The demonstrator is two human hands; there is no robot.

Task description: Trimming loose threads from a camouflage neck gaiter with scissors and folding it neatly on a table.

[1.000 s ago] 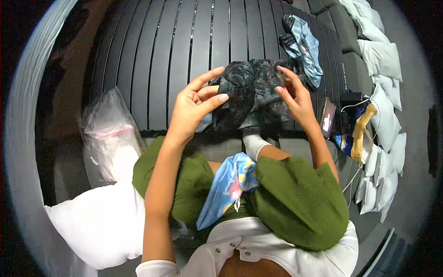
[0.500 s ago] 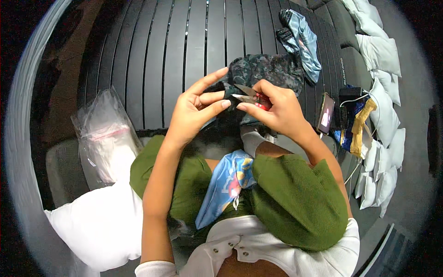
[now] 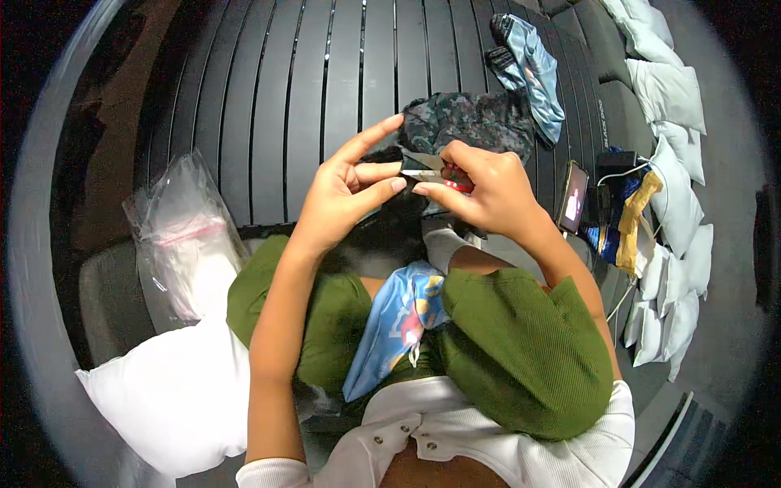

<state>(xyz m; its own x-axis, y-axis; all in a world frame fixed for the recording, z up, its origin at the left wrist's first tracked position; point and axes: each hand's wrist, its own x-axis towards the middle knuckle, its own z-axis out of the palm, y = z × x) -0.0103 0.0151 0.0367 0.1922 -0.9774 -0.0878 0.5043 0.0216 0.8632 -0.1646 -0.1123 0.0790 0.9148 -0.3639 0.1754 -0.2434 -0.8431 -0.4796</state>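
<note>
In my right hand (image 3: pixel 488 187) is a small pair of scissors (image 3: pixel 423 173) with red handles and metal blades that point left. My left hand (image 3: pixel 350 191) pinches an edge of dark cloth (image 3: pixel 388 153) between thumb and fingers, its index finger stretched out above. The blades meet the cloth right at the left fingertips. Part of the dark fabric hangs below both hands, over the table's near edge. Just beyond them, a dark camouflage-patterned cloth (image 3: pixel 468 122) lies on the table; whether it joins the pinched piece I cannot tell. A blue printed cloth (image 3: pixel 394 325) rests on my lap.
The black slatted table (image 3: pixel 342 98) bears a light-blue garment (image 3: pixel 533 77) at its far right. A lit phone (image 3: pixel 573 199) stands at the right beside cables. Several white pillows (image 3: pixel 667 93) line the right. A clear plastic bag (image 3: pixel 183 244) and a white pillow (image 3: pixel 175 398) lie left.
The scissors' blades have closed together somewhat at the dark cloth, and the right fingers have drawn in around the handles. My left hand stays almost in place.
</note>
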